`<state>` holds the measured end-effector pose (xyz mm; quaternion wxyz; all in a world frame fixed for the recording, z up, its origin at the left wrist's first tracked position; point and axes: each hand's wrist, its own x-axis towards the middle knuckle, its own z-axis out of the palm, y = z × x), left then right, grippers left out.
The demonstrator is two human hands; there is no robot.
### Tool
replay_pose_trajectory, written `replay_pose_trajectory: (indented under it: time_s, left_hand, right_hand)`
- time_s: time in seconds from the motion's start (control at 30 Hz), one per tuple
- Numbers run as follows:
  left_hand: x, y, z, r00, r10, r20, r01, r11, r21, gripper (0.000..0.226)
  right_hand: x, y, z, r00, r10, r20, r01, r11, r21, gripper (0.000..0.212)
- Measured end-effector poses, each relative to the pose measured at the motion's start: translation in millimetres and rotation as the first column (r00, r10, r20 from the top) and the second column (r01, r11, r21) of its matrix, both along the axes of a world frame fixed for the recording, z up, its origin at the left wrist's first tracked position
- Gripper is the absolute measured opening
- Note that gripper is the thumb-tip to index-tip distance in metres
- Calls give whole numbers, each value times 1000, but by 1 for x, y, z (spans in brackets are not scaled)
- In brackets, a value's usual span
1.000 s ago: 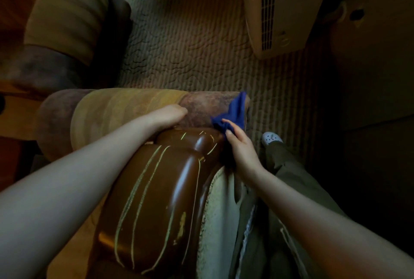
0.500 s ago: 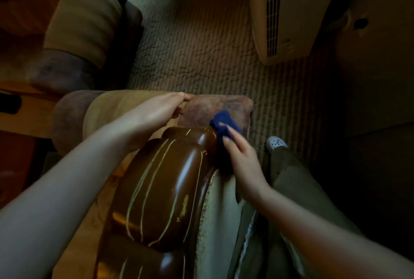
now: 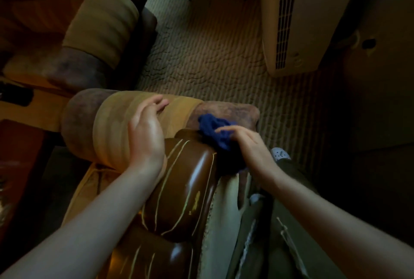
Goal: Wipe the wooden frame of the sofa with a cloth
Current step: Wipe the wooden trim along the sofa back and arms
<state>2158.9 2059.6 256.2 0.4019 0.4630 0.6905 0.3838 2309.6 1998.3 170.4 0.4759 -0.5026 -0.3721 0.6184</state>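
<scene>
Cloth on frame's far end

Glossy brown wooden frame [image 3: 179, 191] with pale stripes runs near-to-far, long axis tilting slightly right toward the far end. Blue cloth [image 3: 215, 129] is bunched at that far end, against the frame's right edge, just beside the bolster cushion [image 3: 107, 126] lying crosswise left-to-right. Right hand [image 3: 248, 151] presses the cloth down, fingers curled onto it. Left hand [image 3: 145, 130] rests flat on the bolster, fingers relaxed, holding nothing. Carpet [image 3: 212, 54] beyond.
</scene>
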Motion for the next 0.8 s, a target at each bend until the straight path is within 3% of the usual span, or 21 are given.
replay_pose_trajectory:
  time_s: [0.03,0.1,0.17,0.23,0.3,0.37,0.43,0.5,0.57,0.63,0.7,0.8]
  left_hand:
    - [1,1,0,998,30,50,-31,999,24,24]
    - [5,3,-1,995,48,90,-54,997,58,26]
    - [8,3,-2,993,52,103,-60,995,74,28]
    - [7,2,-3,988,72,140,-84,993,81,28]
    - [4,1,-1,985,82,149,-96,991,88,27]
    - [2,0,-1,983,92,156,-106,991,83,28]
    - [3,1,-1,981,106,161,-120,989,82,29]
    - [5,3,-3,975,132,178,-149,985,85,30]
    - [6,2,-3,970,159,184,-177,980,85,30]
    - [6,0,-4,973,170,155,-184,980,79,29]
    - [7,-2,-3,975,173,136,-182,982,52,27]
    - [4,-3,4,963,211,165,-215,977,4,21]
  right_hand:
    - [-3,-4,6,999,-11,43,8,998,70,34]
    - [-10,16,16,961,135,240,-177,971,163,37]
    - [-20,59,19,842,367,394,-421,905,58,34]
    - [-29,91,14,751,514,415,-519,847,-111,34]
    - [-27,100,2,714,542,443,-516,835,-189,36]
    - [-11,83,-1,765,499,407,-487,862,-142,34]
    - [5,58,8,859,439,262,-450,893,-20,31]
    - [5,45,18,862,429,272,-471,875,113,33]
    - [-11,56,25,776,513,368,-589,798,128,37]
    - [-30,85,30,603,645,469,-732,681,6,32]
    - [-47,109,32,500,717,486,-756,635,-159,28]
    - [-45,111,33,518,736,436,-743,640,-198,30]
